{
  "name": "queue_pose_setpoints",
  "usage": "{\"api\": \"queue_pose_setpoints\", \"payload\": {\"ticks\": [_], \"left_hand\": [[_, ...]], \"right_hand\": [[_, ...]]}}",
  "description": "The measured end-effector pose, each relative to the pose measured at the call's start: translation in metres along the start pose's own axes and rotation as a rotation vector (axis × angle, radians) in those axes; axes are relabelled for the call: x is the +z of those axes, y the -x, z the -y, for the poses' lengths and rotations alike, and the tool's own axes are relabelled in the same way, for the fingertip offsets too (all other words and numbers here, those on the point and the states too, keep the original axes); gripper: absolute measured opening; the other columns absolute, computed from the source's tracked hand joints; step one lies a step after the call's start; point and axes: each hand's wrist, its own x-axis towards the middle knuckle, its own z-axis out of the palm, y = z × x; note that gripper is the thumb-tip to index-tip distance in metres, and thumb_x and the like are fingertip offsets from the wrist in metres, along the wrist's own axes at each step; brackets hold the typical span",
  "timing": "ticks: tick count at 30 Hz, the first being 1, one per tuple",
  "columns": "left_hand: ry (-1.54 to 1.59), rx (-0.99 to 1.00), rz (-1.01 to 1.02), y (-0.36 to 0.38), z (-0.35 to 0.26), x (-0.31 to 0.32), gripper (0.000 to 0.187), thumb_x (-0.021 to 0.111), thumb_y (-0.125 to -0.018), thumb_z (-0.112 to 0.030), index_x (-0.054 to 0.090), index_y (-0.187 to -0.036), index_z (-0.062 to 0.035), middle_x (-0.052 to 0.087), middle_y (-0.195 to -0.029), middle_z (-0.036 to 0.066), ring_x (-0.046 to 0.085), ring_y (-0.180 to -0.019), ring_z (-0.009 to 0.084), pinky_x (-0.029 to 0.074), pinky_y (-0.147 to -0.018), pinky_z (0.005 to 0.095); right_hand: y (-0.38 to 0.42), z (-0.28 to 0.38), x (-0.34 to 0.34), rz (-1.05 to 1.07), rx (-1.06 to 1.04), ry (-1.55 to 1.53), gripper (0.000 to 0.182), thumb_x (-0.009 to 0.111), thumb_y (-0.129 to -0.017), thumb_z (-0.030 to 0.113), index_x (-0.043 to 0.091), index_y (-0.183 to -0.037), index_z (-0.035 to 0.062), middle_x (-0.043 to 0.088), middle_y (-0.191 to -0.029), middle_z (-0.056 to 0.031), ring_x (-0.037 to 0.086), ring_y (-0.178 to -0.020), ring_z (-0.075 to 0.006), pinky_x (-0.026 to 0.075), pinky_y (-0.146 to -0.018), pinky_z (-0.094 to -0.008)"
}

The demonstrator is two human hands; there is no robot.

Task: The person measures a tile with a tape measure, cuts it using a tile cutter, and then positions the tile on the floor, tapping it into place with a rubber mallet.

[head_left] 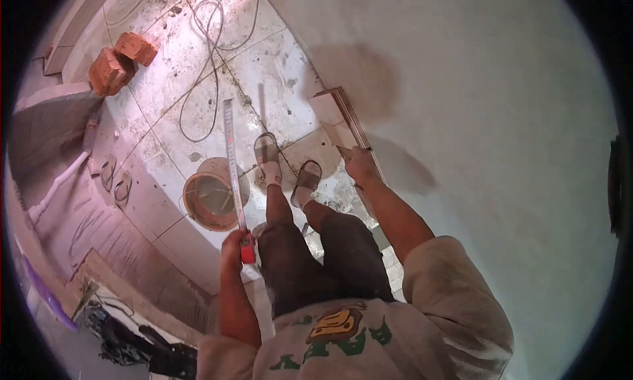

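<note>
My left hand (232, 250) is closed around a red tape measure (247, 248). Its metal blade (231, 157) is drawn out and stretches away over the floor, passing above the right edge of a bucket (195, 202) that has greyish liquid in it. On the other side, my right hand (361, 166) grips the edge of a stack of several tiles (335, 119), which stands on edge against the plastered wall. Some of its fingers are hidden behind the hand.
Two orange bricks (109, 71) lie at the far left. A thin cable (182, 116) loops across the dirty tiled floor (264, 57). A white pipe (60, 179) and a ledge with dark items (122, 334) are at left. The grey wall (501, 143) rises on the right.
</note>
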Motion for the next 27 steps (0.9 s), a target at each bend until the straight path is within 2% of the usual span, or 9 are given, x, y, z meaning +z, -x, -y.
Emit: {"api": "queue_pose_setpoints", "payload": {"ticks": [4, 7, 13, 17, 19, 23, 25, 26, 27], "left_hand": [[0.091, -0.073, 0.007, -0.032, 0.011, -0.002, 0.028, 0.061, -0.086, -0.03, 0.06, -0.091, -0.0024, 0.063, -0.075, 0.008, 0.06, -0.065, 0.0177, 0.049, -0.061, 0.0297], [0.07, -0.096, -0.022, -0.049, 0.002, 0.004, 0.027, 0.062, -0.086, -0.03, 0.06, -0.091, -0.0029, 0.063, -0.075, 0.008, 0.06, -0.065, 0.0169, 0.049, -0.061, 0.03], [0.028, -0.056, -0.025, -0.065, -0.014, 0.018, 0.026, 0.062, -0.086, -0.028, 0.061, -0.09, -0.002, 0.063, -0.075, 0.007, 0.059, -0.065, 0.0132, 0.047, -0.06, 0.0263], [0.031, -0.051, -0.025, -0.067, -0.02, 0.02, 0.027, 0.062, -0.087, -0.028, 0.061, -0.089, -0.0017, 0.063, -0.076, 0.006, 0.058, -0.065, 0.0123, 0.047, -0.061, 0.0262], [0.042, -0.041, -0.024, -0.065, -0.022, 0.019, 0.027, 0.062, -0.087, -0.028, 0.062, -0.089, -0.0013, 0.063, -0.076, 0.005, 0.058, -0.066, 0.0115, 0.046, -0.062, 0.0257], [0.047, -0.045, -0.034, -0.064, -0.031, 0.02, 0.026, 0.063, -0.087, -0.028, 0.062, -0.089, -0.0018, 0.063, -0.076, 0.005, 0.058, -0.066, 0.0109, 0.046, -0.063, 0.0253], [-0.004, -0.032, -0.039, -0.064, -0.036, 0.019, 0.027, 0.063, -0.086, -0.029, 0.063, -0.089, -0.0024, 0.063, -0.077, 0.004, 0.058, -0.067, 0.0105, 0.045, -0.063, 0.0247], [0.002, -0.028, -0.05, -0.065, -0.035, 0.016, 0.027, 0.063, -0.086, -0.029, 0.063, -0.089, -0.0024, 0.063, -0.077, 0.004, 0.058, -0.067, 0.0105, 0.045, -0.063, 0.0247], [0.001, -0.047, -0.04, -0.067, -0.033, 0.013, 0.027, 0.063, -0.086, -0.029, 0.063, -0.089, -0.0025, 0.063, -0.077, 0.004, 0.058, -0.067, 0.0104, 0.045, -0.063, 0.0246]], "right_hand": [[-0.078, 0.024, 0.042, -0.198, 0.004, 0.007, 0.055, 0.057, -0.081, 0.021, 0.038, -0.125, -0.0064, 0.044, -0.117, -0.0322, 0.049, -0.107, -0.0446, 0.045, -0.09, -0.0454], [-0.108, 0.033, 0.061, -0.294, 0.088, -0.026, 0.061, 0.063, -0.077, 0.018, 0.034, -0.123, -0.0106, 0.041, -0.118, -0.0311, 0.042, -0.113, -0.0446, 0.042, -0.094, -0.0468], [-0.109, 0.048, 0.088, -0.384, 0.193, 0.078, 0.071, 0.062, -0.076, 0.016, 0.027, -0.131, -0.0116, 0.033, -0.126, -0.0252, 0.038, -0.116, -0.0429, 0.038, -0.094, -0.0489], [-0.102, 0.064, 0.081, -0.367, 0.231, 0.282, 0.073, 0.063, -0.076, 0.017, 0.026, -0.133, -0.0115, 0.034, -0.126, -0.0232, 0.037, -0.117, -0.0419, 0.038, -0.093, -0.0495], [-0.101, 0.064, 0.075, -0.221, 0.246, 0.145, 0.073, 0.06, -0.079, 0.019, 0.023, -0.136, -0.0094, 0.021, -0.138, -0.0276, 0.028, -0.127, -0.0435, 0.035, -0.096, -0.0547], [-0.117, 0.04, 0.1, -0.186, 0.208, 0.115, 0.068, 0.06, -0.08, 0.019, 0.027, -0.132, -0.0094, 0.031, -0.133, -0.0291, 0.035, -0.124, -0.0437, 0.039, -0.095, -0.0511], [-0.139, 0.009, 0.142, -0.291, 0.077, 0.049, 0.049, 0.061, -0.079, 0.023, 0.048, -0.115, -0.0084, 0.053, -0.111, -0.0275, 0.052, -0.104, -0.0417, 0.043, -0.09, -0.0436], [-0.14, 0.015, 0.133, -0.286, 0.065, 0.045, 0.049, 0.061, -0.079, 0.023, 0.048, -0.115, -0.0084, 0.053, -0.111, -0.0275, 0.052, -0.104, -0.0417, 0.043, -0.09, -0.0436], [-0.14, 0.027, 0.115, -0.105, 0.119, 0.043, 0.042, 0.06, -0.08, 0.022, 0.054, -0.109, -0.0077, 0.056, -0.106, -0.0293, 0.056, -0.101, -0.0416, 0.045, -0.088, -0.0442]]}}
